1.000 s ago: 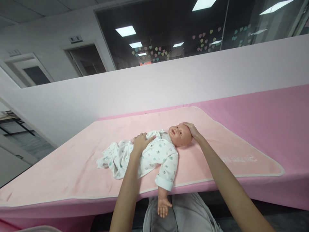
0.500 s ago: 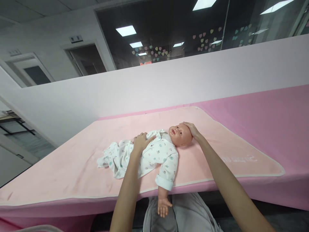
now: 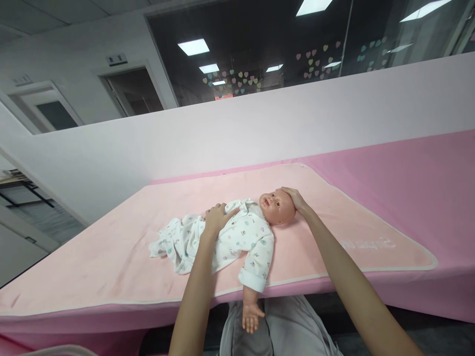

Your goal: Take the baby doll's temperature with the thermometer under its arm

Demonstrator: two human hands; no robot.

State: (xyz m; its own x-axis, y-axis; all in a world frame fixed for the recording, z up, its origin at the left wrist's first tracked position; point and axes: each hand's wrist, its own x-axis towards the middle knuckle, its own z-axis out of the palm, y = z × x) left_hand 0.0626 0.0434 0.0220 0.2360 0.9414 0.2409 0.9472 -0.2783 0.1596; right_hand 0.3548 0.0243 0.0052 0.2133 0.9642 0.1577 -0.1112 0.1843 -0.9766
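Note:
A baby doll [image 3: 280, 207] lies on its back on a peach mat [image 3: 122, 222], its head towards the right. It wears a white patterned outfit [image 3: 245, 237]. My left hand [image 3: 218, 217] rests on the doll's belly, thumb stretched apart from the fingers. Against the crown of the doll's bald head lies my right hand [image 3: 295, 199], fingers extended over it. One doll arm hangs past the mat's near edge, with its small hand [image 3: 252, 316] above my grey trousers. The doll's other arm is mostly hidden behind my left hand.
The mat lies on a pink-covered table [image 3: 408, 183]. Behind it stands a white wall [image 3: 237, 133] with a dark window [image 3: 260, 44] above, dotted with heart stickers. Doorways [image 3: 133, 91] are at the far left. A curved pale rail [image 3: 63, 351] shows at bottom left.

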